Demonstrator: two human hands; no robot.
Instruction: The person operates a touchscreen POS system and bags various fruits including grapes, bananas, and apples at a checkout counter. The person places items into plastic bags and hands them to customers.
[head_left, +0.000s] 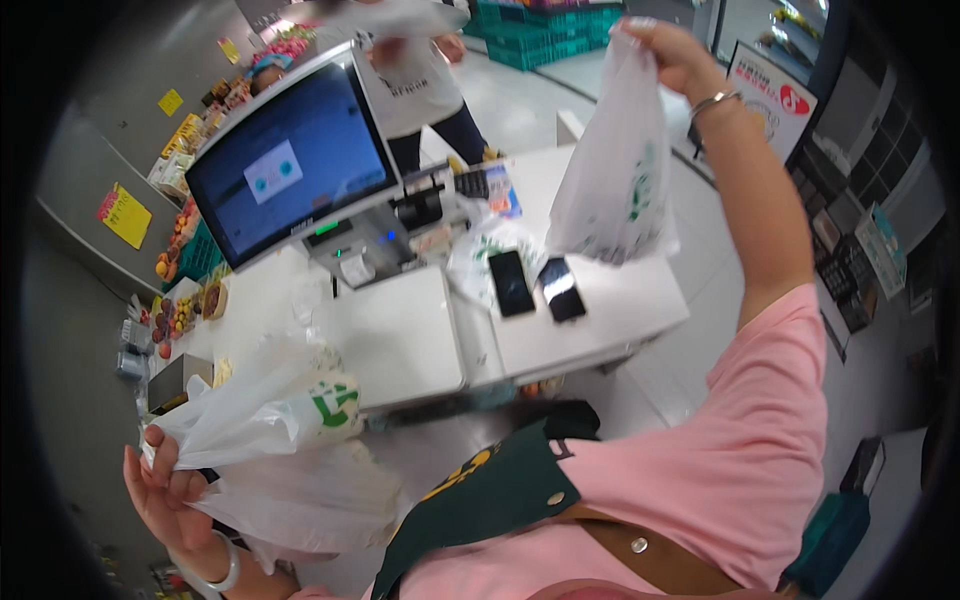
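My left hand, with a white bangle at its wrist, grips the gathered handles of a white plastic carrier bag with green print. It hangs off the near side of the counter, and its contents are hidden. Raised at the upper right, my right hand pinches the top of a second white plastic bag. That bag hangs long and narrow over the counter's right part, its filling blurred by the film. Just below and left of it, a black smartphone and another phone lie on the white counter.
A checkout screen stands at the counter's back left, a flat scale plate before it. Another plastic bag lies beside the phones. Across the counter stands a person in a white shirt. Packed fruit sits at the left.
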